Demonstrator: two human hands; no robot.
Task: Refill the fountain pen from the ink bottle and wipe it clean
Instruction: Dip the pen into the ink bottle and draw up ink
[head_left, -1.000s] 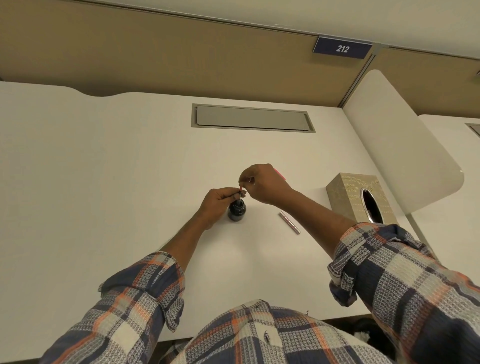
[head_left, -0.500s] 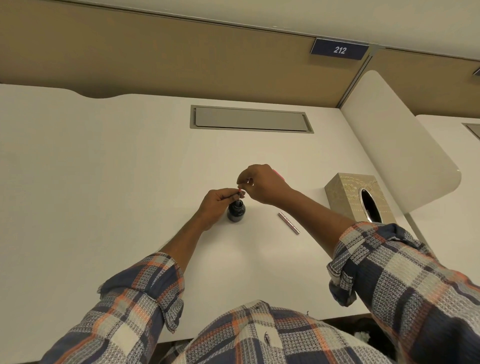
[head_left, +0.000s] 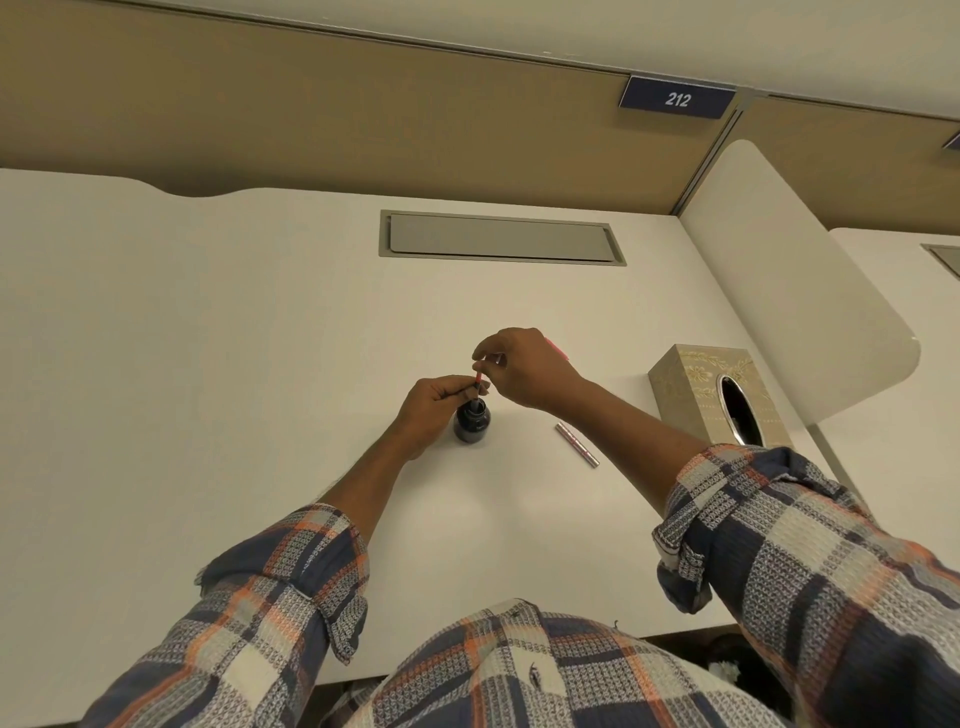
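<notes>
Left hand (head_left: 431, 410) first: its fingertips pinch the lower part of the one fountain pen (head_left: 477, 378). The pen stands nearly upright with its lower end at the mouth of the ink bottle. My right hand (head_left: 524, 369) pinches the pen's pink upper end between thumb and forefinger. Both hands work over one white desk (head_left: 208, 338), the biggest thing in view, with one grey hatch (head_left: 501, 238) set into it near the far edge. One patterned tissue box (head_left: 685, 395) stands to my right, well apart from the bottle. One dark ink bottle (head_left: 471, 423) stands uncapped just beside my left hand, below the pen. One slim metallic tube (head_left: 577, 446) — a pen part, which one I cannot tell — lies flat between bottle and box.
</notes>
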